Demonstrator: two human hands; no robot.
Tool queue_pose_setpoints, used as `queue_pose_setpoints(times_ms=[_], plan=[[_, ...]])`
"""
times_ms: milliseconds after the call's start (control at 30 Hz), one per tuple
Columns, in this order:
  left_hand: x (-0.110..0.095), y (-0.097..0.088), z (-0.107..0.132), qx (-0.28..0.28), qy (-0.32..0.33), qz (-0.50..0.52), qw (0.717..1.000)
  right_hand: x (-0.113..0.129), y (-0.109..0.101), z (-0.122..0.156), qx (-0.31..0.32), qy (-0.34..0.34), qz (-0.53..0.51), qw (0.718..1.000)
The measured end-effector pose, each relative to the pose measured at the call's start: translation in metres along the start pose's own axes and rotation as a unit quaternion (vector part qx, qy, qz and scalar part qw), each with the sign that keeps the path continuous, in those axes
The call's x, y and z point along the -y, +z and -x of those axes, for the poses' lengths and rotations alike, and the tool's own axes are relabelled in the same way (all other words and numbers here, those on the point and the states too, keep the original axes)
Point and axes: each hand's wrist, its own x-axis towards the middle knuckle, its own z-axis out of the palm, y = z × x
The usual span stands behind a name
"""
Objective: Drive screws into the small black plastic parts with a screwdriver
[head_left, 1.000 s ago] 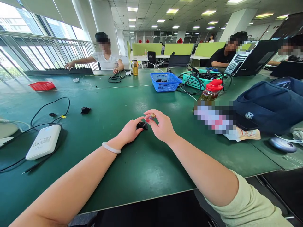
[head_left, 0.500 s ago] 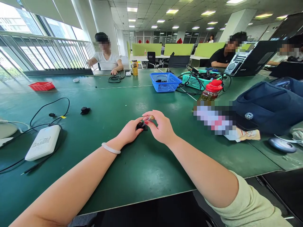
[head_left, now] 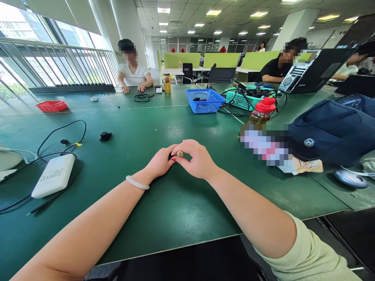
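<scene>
My left hand (head_left: 159,162) rests on the green table (head_left: 175,210), fingers closed round a small black part (head_left: 170,157) that is mostly hidden. My right hand (head_left: 196,159) meets it from the right and pinches a small brass-coloured piece (head_left: 179,153) between thumb and forefinger, directly over the black part. A white bangle (head_left: 137,182) sits on my left wrist. Whether the brass piece touches the black part I cannot tell.
Another small black part (head_left: 105,136) lies to the left, beyond it a white box (head_left: 53,175) with black cables. A blue basket (head_left: 205,100), a teal basket (head_left: 244,99), a red-capped bottle (head_left: 260,113) and a dark blue bag (head_left: 334,130) stand right. A red tray (head_left: 52,105) lies far left. Other people sit at the far side.
My right hand has lowered the brass piece down and left onto the black part in my left hand. The person at the far left has drawn their arm in.
</scene>
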Motion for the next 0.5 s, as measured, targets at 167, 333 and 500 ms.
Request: queue_pose_setpoints(times_ms=[167,333,500], plan=[[-0.002,-0.003,-0.001,0.014,0.003,0.006,1.000,-0.001,0.001,-0.001,0.116,-0.058,0.011,0.992],[-0.004,-0.004,0.000,0.003,-0.019,0.001,1.000,-0.008,-0.002,0.000,0.005,0.023,0.004,1.000],[-0.003,-0.003,0.000,0.014,-0.046,-0.029,0.998,-0.015,-0.007,0.000,-0.123,0.114,-0.051,0.984]])
